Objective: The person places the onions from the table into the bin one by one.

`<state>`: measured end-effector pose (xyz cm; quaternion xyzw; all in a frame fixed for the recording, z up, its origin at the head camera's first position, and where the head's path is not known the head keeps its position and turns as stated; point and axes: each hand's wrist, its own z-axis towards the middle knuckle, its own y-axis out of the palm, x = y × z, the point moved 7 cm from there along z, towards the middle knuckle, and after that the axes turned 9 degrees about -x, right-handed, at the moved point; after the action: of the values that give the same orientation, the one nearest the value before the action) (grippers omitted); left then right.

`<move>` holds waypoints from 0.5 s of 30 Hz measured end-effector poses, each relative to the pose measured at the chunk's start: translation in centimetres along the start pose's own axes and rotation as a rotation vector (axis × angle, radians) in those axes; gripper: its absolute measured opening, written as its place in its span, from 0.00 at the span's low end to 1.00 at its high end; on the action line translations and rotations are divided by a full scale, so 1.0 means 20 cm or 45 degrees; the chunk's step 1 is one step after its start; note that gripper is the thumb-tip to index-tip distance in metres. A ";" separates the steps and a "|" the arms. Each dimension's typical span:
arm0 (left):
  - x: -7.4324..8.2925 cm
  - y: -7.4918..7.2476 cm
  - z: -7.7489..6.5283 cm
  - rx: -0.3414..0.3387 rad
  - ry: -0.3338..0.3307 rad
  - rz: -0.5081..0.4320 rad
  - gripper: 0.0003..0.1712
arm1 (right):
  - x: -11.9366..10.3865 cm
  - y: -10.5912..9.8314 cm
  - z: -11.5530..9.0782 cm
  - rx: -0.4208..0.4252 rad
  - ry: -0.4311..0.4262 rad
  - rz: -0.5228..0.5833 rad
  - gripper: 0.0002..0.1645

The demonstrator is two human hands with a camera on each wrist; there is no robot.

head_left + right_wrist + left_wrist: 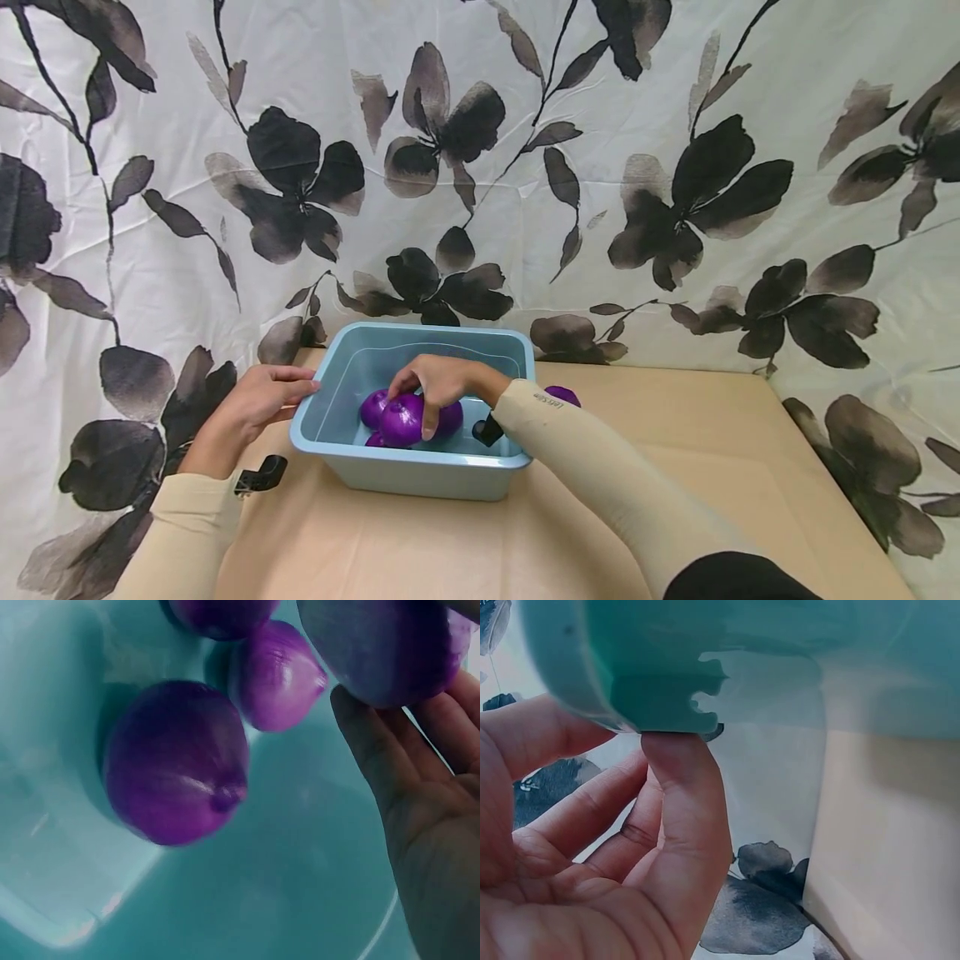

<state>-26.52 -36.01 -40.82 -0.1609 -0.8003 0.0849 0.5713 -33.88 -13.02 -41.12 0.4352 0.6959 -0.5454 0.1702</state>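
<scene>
A light blue plastic tub stands on the table with several shiny purple onions in it. My left hand pinches the tub's left rim between thumb and fingers. Inside the tub, my right hand holds a purple onion from above. The right wrist view shows this held onion between thumb and fingers, raised off the tub's floor. Below it lie a large onion, a smaller one and another cut off by the frame's top edge.
Beyond the tub's right side, another purple onion lies partly hidden behind my right forearm. The tan table extends to the right. A white cloth with dark flowers hangs behind and around the table.
</scene>
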 end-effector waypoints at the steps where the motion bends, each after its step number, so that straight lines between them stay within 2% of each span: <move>1: 0.00 0.00 0.00 0.001 -0.002 0.005 0.28 | 0.00 0.01 0.01 -0.006 0.005 -0.022 0.48; 15: 0.00 0.00 0.00 -0.003 0.005 -0.006 0.28 | 0.04 0.07 0.04 -0.088 0.110 -0.112 0.47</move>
<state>-26.45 -36.07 -40.86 -0.1601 -0.7996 0.0822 0.5730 -33.48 -13.48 -42.77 0.4212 0.7394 -0.5086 0.1309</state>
